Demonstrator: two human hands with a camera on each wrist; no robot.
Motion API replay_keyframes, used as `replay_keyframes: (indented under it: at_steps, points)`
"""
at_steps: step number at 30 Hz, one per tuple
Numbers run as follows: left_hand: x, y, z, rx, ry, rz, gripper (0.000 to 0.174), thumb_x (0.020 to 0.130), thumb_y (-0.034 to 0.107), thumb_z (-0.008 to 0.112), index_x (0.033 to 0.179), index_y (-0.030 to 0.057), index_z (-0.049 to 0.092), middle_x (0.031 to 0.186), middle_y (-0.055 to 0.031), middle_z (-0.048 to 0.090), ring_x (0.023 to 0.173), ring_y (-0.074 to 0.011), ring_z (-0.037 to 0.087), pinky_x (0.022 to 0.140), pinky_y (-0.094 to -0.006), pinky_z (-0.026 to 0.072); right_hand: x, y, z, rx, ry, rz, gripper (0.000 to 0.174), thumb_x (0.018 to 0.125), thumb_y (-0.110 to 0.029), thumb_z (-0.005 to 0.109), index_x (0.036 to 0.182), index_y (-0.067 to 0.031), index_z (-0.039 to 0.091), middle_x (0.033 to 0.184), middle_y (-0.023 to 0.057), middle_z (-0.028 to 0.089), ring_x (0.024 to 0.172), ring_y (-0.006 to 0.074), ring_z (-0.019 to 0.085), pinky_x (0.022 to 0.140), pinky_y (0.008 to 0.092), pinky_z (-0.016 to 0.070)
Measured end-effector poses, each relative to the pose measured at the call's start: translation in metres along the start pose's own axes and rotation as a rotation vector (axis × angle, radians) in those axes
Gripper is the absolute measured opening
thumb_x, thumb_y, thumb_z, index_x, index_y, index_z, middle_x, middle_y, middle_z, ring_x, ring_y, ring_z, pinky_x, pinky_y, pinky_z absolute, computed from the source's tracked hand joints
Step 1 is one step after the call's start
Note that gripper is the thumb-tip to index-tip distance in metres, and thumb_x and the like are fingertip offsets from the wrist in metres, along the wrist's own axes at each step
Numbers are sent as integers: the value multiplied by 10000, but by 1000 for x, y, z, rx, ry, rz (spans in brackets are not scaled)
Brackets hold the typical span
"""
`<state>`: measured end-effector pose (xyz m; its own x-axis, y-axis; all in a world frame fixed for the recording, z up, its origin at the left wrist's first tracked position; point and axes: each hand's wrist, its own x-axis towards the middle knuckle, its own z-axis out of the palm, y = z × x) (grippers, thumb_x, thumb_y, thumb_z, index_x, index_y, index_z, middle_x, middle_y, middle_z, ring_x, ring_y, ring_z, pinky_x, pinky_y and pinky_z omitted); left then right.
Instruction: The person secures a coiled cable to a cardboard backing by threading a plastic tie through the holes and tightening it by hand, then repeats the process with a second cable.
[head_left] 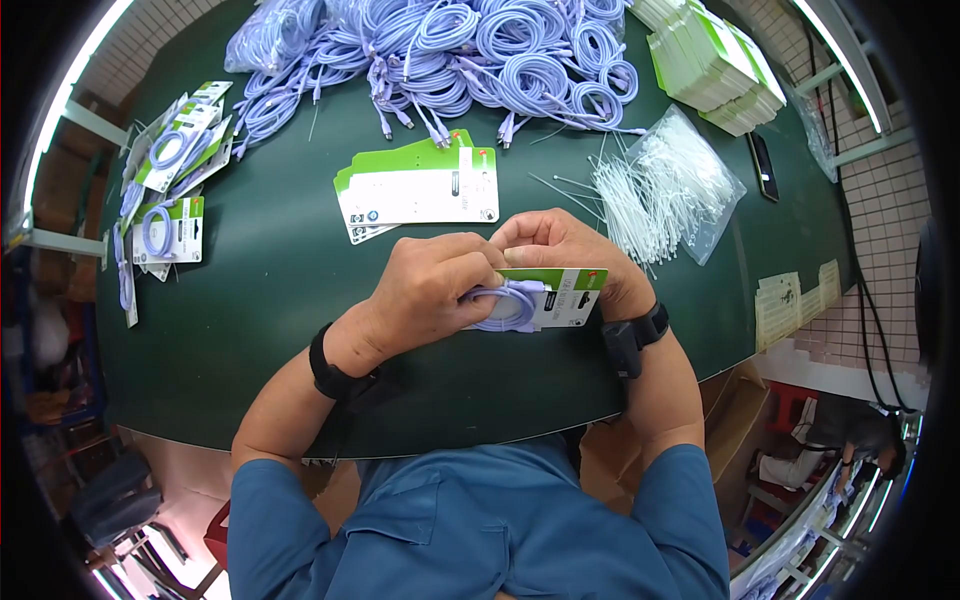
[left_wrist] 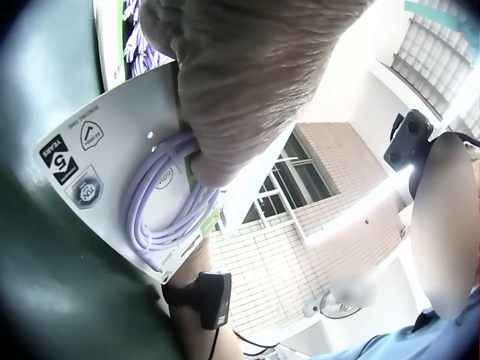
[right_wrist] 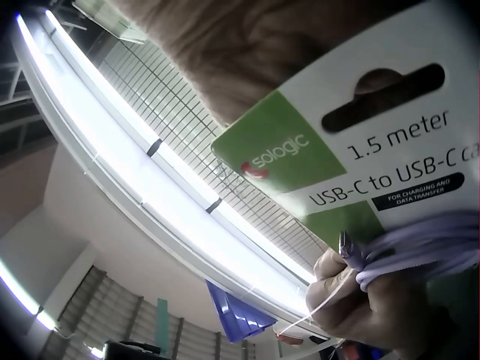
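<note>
A green-and-white packaging card [head_left: 575,300] bears a coiled lilac USB-C cable [head_left: 512,308] on its front. My left hand [head_left: 425,285] grips the coil and the card's left part, its thumb on the coil in the left wrist view. My right hand [head_left: 570,250] is behind the card, fingers curled at its top edge, tips close to the left fingers; I cannot tell what they pinch. A thin white cable tie [right_wrist: 326,304] sticks out by the cable's metal plug [right_wrist: 346,245] in the right wrist view. The card's hang slot is at its right end.
Blank cards [head_left: 425,190] lie just beyond my hands. Lilac cables [head_left: 450,60] are heaped at the back. Finished-looking carded cables [head_left: 170,190] pile up left. White cable ties [head_left: 650,190], stacked cards [head_left: 715,65] and a phone [head_left: 763,166] are at right.
</note>
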<state>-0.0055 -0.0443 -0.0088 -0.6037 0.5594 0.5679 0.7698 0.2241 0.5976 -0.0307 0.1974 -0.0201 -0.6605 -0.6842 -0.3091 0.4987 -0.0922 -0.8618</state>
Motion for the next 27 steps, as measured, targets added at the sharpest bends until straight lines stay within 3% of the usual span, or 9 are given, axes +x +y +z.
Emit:
replay_keyframes:
  at_steps: [4, 7, 8, 11, 12, 15, 22, 27]
  points:
    - [-3, -3, 0, -86, 3, -115, 213, 718, -18, 811, 855, 47, 661, 900, -76, 746, 739, -257, 727, 651, -343, 584, -11, -12, -10, -199, 150, 16, 245, 1009, -138, 700, 1192, 25, 713, 1036, 82, 764, 889, 110, 718, 814, 248, 571]
    - [-3, -2, 0, -119, 11, -200, 194, 731, 3, 808, 868, 44, 677, 887, -83, 740, 737, -267, 722, 662, -353, 577, -27, -32, -11, -297, 481, -245, 201, 946, -30, 721, 1143, 11, 712, 994, 65, 750, 871, 117, 707, 811, 266, 579]
    - [-3, -1, -1, -125, 10, -246, 190, 737, 8, 811, 874, 40, 684, 884, -91, 739, 740, -275, 724, 666, -357, 576, -29, -36, -6, -304, 476, -243, 201, 946, -30, 721, 1143, 11, 712, 994, 65, 750, 871, 117, 707, 811, 266, 579]
    - [-3, -1, 1, -118, 15, -301, 184, 745, 16, 815, 882, 34, 693, 876, -104, 738, 748, -289, 728, 674, -365, 574, -32, -34, 21, -784, 313, -595, 266, 862, 2, 796, 1116, -11, 719, 1017, 68, 748, 889, 163, 705, 806, 304, 578]
    - [-3, -1, 2, -106, 17, -307, 181, 747, 19, 815, 882, 32, 695, 872, -108, 737, 753, -294, 731, 677, -368, 573, -29, -31, 28, -786, 309, -598, 266, 862, 2, 796, 1116, -11, 719, 1017, 68, 748, 889, 163, 705, 806, 304, 578]
    - [-3, -2, 0, -87, 17, -321, 179, 748, 22, 815, 881, 29, 696, 866, -114, 736, 759, -300, 733, 679, -373, 573, -20, -21, 47, -1160, 311, -694, 327, 783, -19, 873, 1078, -40, 733, 1030, 71, 743, 925, 213, 704, 801, 338, 574]
    - [-6, -1, -1, -64, 57, -299, 187, 741, 19, 808, 886, 31, 691, 857, -113, 728, 759, -306, 730, 672, -378, 572, -26, -22, 34, -1142, 289, -606, 318, 770, -63, 895, 1048, -62, 740, 1055, 81, 741, 943, 258, 708, 788, 358, 578]
    - [-6, 1, -5, -43, 0, -308, 207, 739, -39, 818, 888, 23, 689, 910, -99, 751, 801, -250, 741, 718, -334, 589, -28, -22, 26, -1145, 208, -629, 293, 779, -33, 874, 1032, -53, 727, 1059, 86, 736, 951, 274, 713, 774, 367, 583]
